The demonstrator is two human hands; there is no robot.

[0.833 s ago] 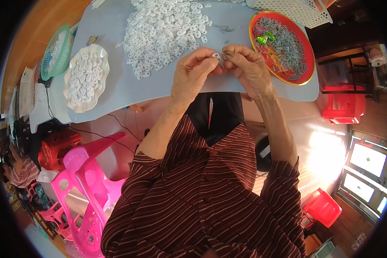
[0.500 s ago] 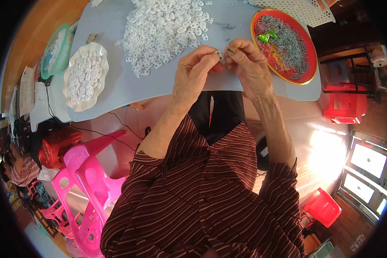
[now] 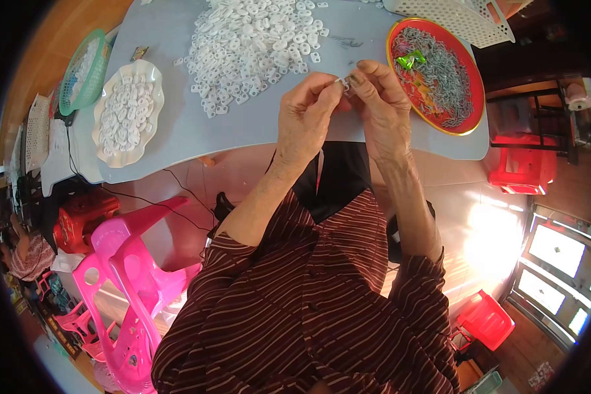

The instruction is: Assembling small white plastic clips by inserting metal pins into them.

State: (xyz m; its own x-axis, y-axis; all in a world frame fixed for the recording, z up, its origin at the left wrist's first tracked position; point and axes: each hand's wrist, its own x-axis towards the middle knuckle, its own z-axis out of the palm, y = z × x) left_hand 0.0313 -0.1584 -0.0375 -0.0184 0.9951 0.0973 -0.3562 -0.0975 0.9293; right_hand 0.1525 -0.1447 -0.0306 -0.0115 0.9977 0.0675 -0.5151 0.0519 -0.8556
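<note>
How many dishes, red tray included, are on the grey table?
2: the white dish at left, filled with white pieces, and the red tray, beside the right hand, holding grey pins. Others may be hidden beyond the picture's top.

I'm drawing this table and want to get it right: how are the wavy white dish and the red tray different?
The wavy dish is creamy white with a rippled edge; the red tray has a smooth, gold-coloured rim.
The dish holds white pieces, while the tray holds thin grey pieces and a shiny green packet.
The dish looks smaller than the tray.
Both sit on the grey-blue table.
</note>
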